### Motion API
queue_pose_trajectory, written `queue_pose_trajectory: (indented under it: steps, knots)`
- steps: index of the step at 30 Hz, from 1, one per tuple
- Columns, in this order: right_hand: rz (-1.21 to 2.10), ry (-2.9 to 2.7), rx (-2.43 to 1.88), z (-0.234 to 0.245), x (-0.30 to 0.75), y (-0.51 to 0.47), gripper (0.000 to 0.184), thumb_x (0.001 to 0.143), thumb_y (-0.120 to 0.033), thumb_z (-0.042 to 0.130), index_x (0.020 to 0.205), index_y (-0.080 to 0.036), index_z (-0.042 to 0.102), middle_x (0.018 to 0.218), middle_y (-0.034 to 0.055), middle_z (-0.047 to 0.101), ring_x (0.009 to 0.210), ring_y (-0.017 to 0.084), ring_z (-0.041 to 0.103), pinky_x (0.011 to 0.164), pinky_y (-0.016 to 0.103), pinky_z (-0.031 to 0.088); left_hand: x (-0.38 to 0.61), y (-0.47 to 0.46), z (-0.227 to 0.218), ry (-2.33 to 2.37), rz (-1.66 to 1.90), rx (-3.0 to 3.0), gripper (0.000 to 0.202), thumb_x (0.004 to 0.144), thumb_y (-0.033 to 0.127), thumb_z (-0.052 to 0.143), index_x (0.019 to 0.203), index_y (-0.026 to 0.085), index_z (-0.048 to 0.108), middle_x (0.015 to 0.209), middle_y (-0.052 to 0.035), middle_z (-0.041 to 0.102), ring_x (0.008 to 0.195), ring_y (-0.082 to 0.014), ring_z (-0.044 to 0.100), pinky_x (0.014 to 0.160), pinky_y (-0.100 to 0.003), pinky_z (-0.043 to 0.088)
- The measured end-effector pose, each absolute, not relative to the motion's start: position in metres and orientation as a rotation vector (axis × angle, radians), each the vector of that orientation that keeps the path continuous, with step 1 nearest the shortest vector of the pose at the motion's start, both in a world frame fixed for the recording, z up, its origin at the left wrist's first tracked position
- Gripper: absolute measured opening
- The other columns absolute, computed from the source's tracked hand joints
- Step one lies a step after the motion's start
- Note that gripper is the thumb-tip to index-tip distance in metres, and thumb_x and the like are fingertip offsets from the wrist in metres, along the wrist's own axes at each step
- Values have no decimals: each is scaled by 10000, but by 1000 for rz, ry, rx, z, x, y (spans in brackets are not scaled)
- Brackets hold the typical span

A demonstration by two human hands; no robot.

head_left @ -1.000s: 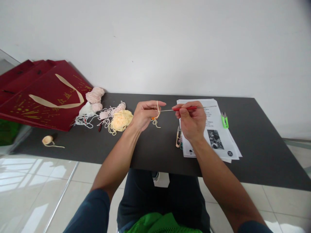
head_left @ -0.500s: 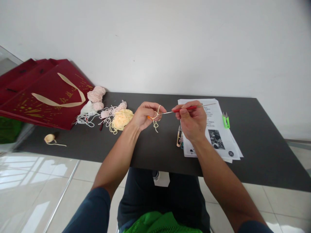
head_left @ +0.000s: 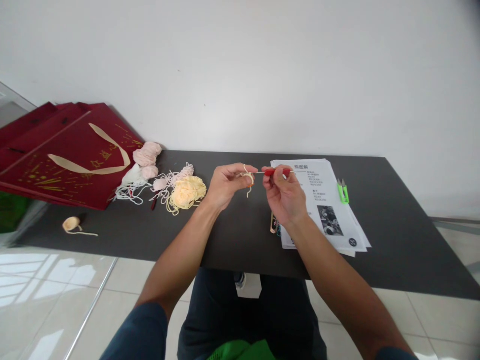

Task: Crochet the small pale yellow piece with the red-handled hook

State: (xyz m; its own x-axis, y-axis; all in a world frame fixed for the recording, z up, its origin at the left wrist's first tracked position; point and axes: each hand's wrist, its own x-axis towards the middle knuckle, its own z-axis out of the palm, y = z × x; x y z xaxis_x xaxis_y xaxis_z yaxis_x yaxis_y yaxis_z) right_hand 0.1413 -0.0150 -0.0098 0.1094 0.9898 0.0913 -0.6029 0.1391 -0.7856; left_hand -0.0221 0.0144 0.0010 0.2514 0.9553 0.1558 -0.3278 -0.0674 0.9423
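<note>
My right hand point(head_left: 285, 195) is closed on a crochet hook point(head_left: 270, 172) with a red grip; its metal shaft points left. Pinched in my left hand point(head_left: 229, 186) is a small piece of pale yellow yarn point(head_left: 249, 176), with a loop over the index finger and a short tail hanging below. A bit of orange shows by the left fingertips, too small to name. The hook's tip reaches the yarn at the left fingers. To the left of that hand lies a pale yellow yarn ball point(head_left: 185, 192) with loose strands.
Printed sheets point(head_left: 330, 200) lie under and beside my right hand, with green thread snips point(head_left: 342, 191) on their right and a beige-handled tool point(head_left: 273, 223) on their left. Dark red paper bags point(head_left: 71, 155), pink yarn point(head_left: 147, 154), white yarn point(head_left: 133, 177) and a small cream crocheted piece point(head_left: 71, 224) are at left.
My right hand has moved left and turned, bringing the hook's grip closer to my left hand. The left fingers have closed in around the yarn, and the view has tilted slightly.
</note>
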Motion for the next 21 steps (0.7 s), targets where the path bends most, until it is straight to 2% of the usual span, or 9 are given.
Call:
queue_pose_trajectory:
  steps: [3,6,10,14,21]
  knots:
    - [1328,-721,-689,-10,136,-17,260,898,-471,773,906,-281,596,983,-54,804,790,111,714,713,274,582,-19,13,-2,777,1300,1267,199,725,229,863,924,229,846,912,-41,761,794,-136,649,709,-267,516]
    - [1342,-689,-687,-9,130,-19,258,887,-465,786,929,-286,604,962,-59,808,802,113,736,726,274,588,-13,10,-4,780,1351,1257,214,744,174,824,947,239,845,848,-14,745,728,-108,627,675,-247,491]
    - [1357,-621,-688,-10,125,-19,287,846,-433,834,948,-268,623,926,-40,816,778,111,747,721,260,603,-5,7,-6,812,1376,1082,294,692,158,845,977,228,835,780,1,743,668,-103,647,656,-243,492]
    - [1350,-608,-702,-13,124,-19,323,792,-386,886,930,-260,622,918,-44,813,773,109,752,738,256,627,1,6,-5,835,1399,988,279,670,147,845,940,213,825,719,17,723,648,-90,645,656,-226,499]
    - [1299,-626,-690,-12,123,-20,309,765,-329,909,896,-260,638,887,-50,815,732,98,743,729,248,633,5,3,-5,835,1425,952,310,661,142,846,960,205,801,726,37,695,632,-69,618,647,-215,507]
